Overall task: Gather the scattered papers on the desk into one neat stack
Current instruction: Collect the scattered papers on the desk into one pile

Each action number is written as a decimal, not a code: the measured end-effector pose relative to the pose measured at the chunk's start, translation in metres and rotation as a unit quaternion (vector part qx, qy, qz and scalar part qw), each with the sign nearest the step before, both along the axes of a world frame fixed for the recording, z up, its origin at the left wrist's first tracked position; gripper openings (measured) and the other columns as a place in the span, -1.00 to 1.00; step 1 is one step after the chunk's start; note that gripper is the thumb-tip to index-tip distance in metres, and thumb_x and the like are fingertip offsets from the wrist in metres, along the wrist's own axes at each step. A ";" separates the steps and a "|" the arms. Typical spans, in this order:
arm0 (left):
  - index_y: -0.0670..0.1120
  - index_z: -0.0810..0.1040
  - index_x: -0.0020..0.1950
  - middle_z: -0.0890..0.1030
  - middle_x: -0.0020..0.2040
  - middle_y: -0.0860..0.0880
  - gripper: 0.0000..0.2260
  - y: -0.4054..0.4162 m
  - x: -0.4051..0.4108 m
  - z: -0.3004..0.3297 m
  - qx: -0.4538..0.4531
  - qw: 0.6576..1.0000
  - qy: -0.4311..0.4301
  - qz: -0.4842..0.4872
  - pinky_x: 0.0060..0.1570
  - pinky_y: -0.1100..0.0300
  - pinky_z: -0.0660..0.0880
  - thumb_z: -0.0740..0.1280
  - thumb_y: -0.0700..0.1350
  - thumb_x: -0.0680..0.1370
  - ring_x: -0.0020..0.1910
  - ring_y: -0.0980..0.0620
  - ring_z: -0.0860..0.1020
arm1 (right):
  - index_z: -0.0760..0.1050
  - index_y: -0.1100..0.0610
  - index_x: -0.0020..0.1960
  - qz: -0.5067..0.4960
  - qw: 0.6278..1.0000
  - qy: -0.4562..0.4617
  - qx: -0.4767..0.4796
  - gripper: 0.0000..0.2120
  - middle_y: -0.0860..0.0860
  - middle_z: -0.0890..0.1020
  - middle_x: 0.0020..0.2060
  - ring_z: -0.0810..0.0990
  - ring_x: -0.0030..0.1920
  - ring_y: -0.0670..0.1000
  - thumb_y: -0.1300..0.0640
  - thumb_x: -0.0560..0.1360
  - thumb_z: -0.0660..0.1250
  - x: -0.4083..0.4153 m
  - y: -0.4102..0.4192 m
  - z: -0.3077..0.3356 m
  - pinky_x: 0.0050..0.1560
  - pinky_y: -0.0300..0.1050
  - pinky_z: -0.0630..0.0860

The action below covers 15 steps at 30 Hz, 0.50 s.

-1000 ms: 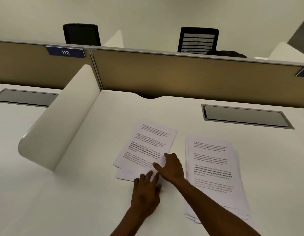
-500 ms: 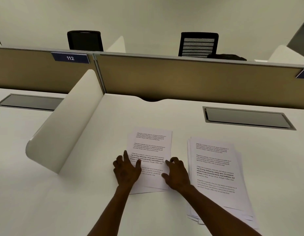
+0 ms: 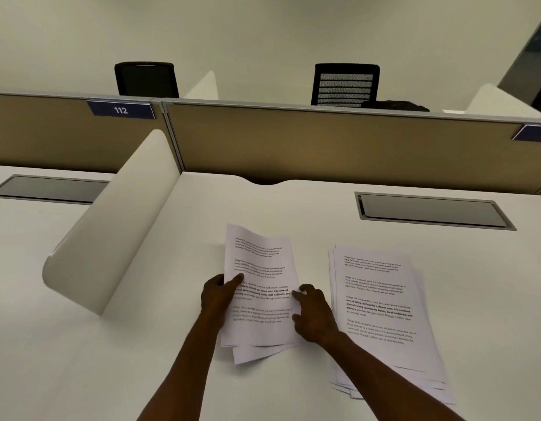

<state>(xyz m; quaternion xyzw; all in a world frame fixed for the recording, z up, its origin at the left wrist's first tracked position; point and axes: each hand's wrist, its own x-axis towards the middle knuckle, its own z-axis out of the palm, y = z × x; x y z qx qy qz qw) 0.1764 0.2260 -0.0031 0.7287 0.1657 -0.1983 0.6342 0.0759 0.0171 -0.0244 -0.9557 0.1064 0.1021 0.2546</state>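
Observation:
A small bundle of printed sheets is lifted off the white desk, its top edge curling up. My left hand grips the bundle's left edge, thumb on top. Fingers of my right hand pinch its right edge. One lower sheet sticks out askew at the bottom. To the right lies a bigger, loosely squared stack of papers, flat on the desk, apart from both hands.
A white curved divider rises on the left. A tan partition runs along the back. A grey cable hatch is set into the desk at the back right, another at the far left. Two black chairs stand beyond.
Both hands went from pressing flat on the left sheets to gripping their side edges. The bundle has been squared up and raised off the desk.

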 end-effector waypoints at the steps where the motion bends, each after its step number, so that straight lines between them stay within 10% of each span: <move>1: -0.09 0.60 0.16 0.71 0.04 -0.16 -0.61 -0.002 -0.004 0.003 0.004 1.000 -0.011 -0.006 0.02 -0.09 0.64 0.53 0.01 0.40 -0.08 -0.12 0.70 | 0.26 0.10 0.51 -0.001 1.000 0.000 0.001 -0.41 0.04 0.23 0.51 0.23 0.46 0.06 0.08 0.52 0.33 0.000 0.000 -0.001 0.39 -0.16 0.26; 6: 0.09 0.29 0.42 0.59 0.20 -0.08 -0.37 -0.011 -0.016 0.009 -0.073 0.996 -0.036 -0.047 0.08 -0.11 0.60 0.49 -0.15 0.44 0.12 -0.12 0.61 | 0.31 0.12 0.49 -0.003 1.000 0.000 0.019 -0.41 0.06 0.27 0.49 0.26 0.44 0.08 0.11 0.49 0.34 -0.003 -0.001 0.000 0.39 -0.17 0.25; 15: 0.01 0.42 0.40 0.63 0.24 -0.12 -0.46 -0.016 -0.023 0.048 -0.193 0.973 -0.070 -0.101 0.11 -0.26 0.57 0.45 -0.30 0.47 0.17 -0.20 0.63 | 0.32 -0.03 0.46 -0.209 0.935 -0.043 0.283 -0.20 -0.04 0.51 0.25 0.51 0.27 0.03 -0.37 0.34 0.39 -0.004 -0.018 0.022 0.32 0.01 0.45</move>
